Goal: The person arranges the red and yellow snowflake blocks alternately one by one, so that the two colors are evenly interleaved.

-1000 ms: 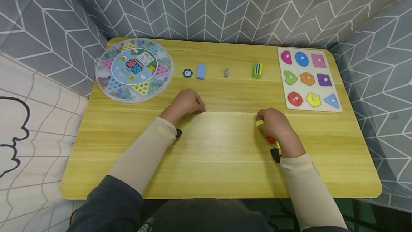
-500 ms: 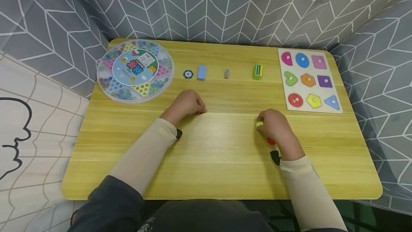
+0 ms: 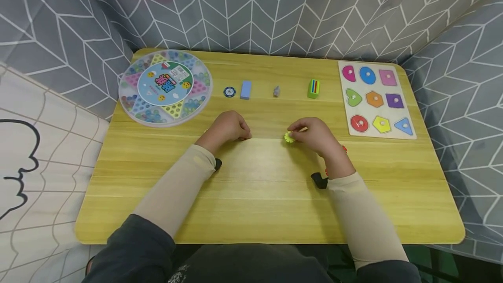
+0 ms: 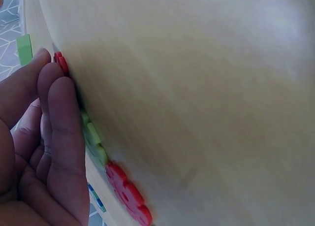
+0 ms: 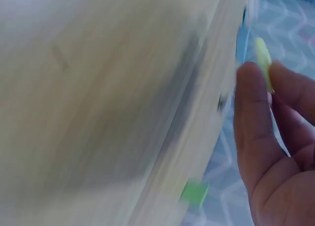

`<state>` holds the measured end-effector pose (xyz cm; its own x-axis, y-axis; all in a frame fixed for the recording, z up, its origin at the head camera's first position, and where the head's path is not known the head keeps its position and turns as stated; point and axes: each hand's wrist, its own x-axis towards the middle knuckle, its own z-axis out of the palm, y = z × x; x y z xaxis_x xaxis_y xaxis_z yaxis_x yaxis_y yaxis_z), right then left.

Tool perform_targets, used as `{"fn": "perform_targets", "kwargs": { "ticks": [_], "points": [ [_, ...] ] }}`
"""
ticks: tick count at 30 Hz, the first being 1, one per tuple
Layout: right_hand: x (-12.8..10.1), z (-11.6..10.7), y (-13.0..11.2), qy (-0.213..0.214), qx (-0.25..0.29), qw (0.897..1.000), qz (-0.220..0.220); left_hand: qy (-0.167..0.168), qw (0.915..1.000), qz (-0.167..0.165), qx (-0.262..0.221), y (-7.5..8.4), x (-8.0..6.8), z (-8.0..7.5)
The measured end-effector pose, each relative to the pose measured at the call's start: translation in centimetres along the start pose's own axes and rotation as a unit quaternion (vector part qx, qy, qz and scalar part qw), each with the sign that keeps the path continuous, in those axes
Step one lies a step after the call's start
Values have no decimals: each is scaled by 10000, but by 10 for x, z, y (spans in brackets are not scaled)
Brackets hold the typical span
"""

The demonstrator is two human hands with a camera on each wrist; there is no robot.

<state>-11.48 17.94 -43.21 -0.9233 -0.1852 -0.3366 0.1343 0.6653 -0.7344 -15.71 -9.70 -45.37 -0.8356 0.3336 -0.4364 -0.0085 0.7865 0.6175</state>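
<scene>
While left hand (image 3: 228, 125) is pinching a half-hidden red piece (image 4: 62, 63), right hand (image 3: 315, 135) is pinching a yellow piece (image 3: 288, 137); lettering (image 3: 165, 83) beyond is blurring.

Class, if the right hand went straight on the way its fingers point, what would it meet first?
Probably the left hand with its red piece, though the right hand's height is hard to judge.

The left grip (image 3: 229, 126) partly hides a red piece (image 4: 62, 64); the right wrist view blurs a green block (image 5: 195, 192).
</scene>
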Motion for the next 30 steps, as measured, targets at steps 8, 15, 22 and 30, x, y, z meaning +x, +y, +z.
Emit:
{"fn": "perform_targets", "kwargs": {
  "ticks": [8,15,22,30],
  "points": [
    [45,46,-36,-268,698,9971,106,32,10000,53,14,0,0,0],
    [54,64,-43,-147,304,9994,-39,35,10000,44,60,1,-1,0],
    [53,73,-46,134,-329,9993,-150,59,9997,150,180,0,0,-1],
    [52,75,-48,132,-688,9973,-240,-39,9999,109,111,0,1,-3]
  ]
}}
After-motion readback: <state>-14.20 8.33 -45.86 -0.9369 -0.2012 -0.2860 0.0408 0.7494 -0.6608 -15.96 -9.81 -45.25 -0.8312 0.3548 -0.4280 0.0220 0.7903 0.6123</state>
